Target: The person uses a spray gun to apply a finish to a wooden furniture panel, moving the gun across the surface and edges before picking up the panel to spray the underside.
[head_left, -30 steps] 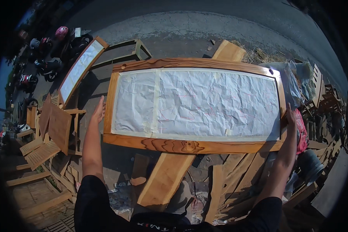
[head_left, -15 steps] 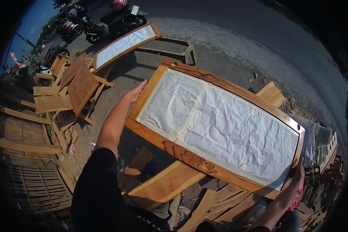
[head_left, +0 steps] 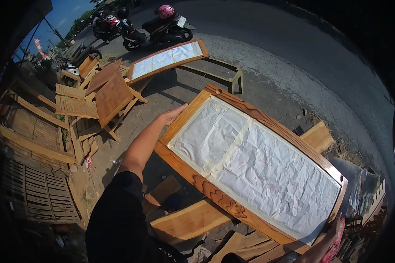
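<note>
Varnished wooden frame with a paper-covered pane (head_left: 250, 164) has swung diagonal above the thick plank (head_left: 193, 219); left hand (head_left: 171, 115) grips its far end, right hand (head_left: 333, 225) clasps the near corner, turning it.

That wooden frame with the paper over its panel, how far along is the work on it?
Done, by the look of it: the carved wooden frame shines as if finished, and white paper is taped over its panel. In hand: the left hand grips one short end and the right hand the other, holding it above a plank. Left: the paper is not yet off. A second papered frame rests on a stand behind.
</note>
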`<move>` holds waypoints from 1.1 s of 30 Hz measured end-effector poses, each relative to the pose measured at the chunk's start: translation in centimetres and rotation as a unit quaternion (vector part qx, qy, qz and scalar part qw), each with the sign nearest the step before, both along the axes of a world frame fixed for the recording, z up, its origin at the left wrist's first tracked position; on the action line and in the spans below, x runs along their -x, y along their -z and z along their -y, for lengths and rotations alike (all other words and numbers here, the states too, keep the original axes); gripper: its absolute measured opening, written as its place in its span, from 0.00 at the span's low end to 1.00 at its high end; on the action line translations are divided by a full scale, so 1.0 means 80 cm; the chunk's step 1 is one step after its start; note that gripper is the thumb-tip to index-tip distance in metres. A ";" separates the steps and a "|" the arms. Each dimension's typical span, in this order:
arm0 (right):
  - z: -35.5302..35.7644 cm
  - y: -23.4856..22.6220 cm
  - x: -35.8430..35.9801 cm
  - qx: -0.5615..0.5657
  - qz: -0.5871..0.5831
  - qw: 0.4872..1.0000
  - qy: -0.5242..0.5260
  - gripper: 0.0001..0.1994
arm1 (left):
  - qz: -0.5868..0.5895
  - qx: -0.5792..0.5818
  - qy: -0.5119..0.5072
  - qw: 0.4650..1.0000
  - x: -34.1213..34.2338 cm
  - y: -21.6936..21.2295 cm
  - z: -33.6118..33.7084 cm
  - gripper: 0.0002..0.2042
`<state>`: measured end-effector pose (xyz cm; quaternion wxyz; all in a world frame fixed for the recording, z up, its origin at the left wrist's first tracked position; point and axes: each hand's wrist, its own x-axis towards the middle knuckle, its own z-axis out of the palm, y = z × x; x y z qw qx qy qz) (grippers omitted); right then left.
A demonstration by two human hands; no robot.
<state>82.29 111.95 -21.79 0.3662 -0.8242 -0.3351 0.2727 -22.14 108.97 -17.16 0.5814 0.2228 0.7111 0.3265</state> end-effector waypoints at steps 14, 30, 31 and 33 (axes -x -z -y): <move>-0.137 -0.020 0.008 -0.005 -0.035 0.998 -0.050 0.30 | -0.003 0.008 -0.022 1.000 0.049 0.036 -0.008 0.42; -0.157 -0.022 -0.010 0.136 -0.046 0.989 -0.042 0.38 | -0.029 -0.002 -0.019 0.999 0.060 0.060 -0.026 0.51; -0.159 -0.024 -0.009 0.132 -0.028 0.990 -0.032 0.39 | -0.024 0.005 -0.014 1.000 0.057 0.057 -0.030 0.51; -0.168 -0.023 0.002 0.123 0.005 0.992 -0.017 0.41 | -0.019 0.010 -0.011 1.000 0.052 0.052 -0.031 0.52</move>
